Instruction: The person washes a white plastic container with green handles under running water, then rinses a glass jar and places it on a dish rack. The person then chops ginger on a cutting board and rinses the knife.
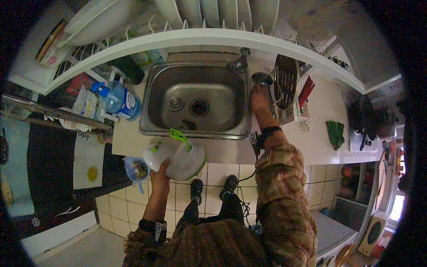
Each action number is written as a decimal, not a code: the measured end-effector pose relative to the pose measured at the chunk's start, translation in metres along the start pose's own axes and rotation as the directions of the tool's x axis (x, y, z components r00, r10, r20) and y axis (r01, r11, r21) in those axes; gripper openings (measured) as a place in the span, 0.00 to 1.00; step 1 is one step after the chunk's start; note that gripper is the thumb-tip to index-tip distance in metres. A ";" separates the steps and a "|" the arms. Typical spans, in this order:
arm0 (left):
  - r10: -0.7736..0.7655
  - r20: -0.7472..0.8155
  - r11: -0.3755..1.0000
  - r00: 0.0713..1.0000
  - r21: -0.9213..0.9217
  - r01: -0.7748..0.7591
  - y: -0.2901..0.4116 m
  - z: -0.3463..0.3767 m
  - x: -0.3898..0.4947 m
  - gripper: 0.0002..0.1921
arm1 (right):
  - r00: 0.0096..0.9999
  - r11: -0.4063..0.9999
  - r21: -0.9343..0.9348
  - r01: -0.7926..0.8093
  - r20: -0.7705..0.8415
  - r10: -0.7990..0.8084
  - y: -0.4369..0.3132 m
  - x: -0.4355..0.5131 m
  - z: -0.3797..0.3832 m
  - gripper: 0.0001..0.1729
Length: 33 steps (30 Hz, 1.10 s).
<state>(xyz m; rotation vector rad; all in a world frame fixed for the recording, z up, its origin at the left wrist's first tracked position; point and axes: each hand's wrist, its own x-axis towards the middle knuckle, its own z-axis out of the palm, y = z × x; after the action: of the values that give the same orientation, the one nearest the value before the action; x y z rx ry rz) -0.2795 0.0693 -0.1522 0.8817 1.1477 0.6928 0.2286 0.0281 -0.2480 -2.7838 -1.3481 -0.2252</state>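
My left hand (160,173) grips a white bowl (157,159) with a green mark, in front of the sink's near edge. Against it rests a translucent round container or lid (186,164) with a green rim. A bright green strap or handle (180,137) sticks up from this piece. My right hand (261,99) reaches past the right rim of the steel sink (200,85), beside a dark round-headed utensil (262,78). Whether its fingers hold that utensil is hidden. In the basin are a drain (199,107) and a small dark thing (188,124).
A white dish rack (206,36) with upright plates (230,15) spans above the sink. A blue-capped bottle (121,100) stands left, a round slotted rack (286,81) right. A green leaf (335,134) lies on the right counter. Below left hangs a blue strainer (136,168) with scraps.
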 end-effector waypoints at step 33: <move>-0.201 0.225 0.898 0.953 -0.346 0.271 0.023 -0.045 0.033 0.23 | 0.929 0.798 0.599 0.064 -0.327 0.171 -0.223 -0.178 -0.139 0.26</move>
<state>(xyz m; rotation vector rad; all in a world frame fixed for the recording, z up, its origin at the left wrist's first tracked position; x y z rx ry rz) -0.3144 0.1185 -0.1550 0.4595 0.8976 0.5883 -0.0704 0.0147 -0.1432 -2.1063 -1.0121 -0.2443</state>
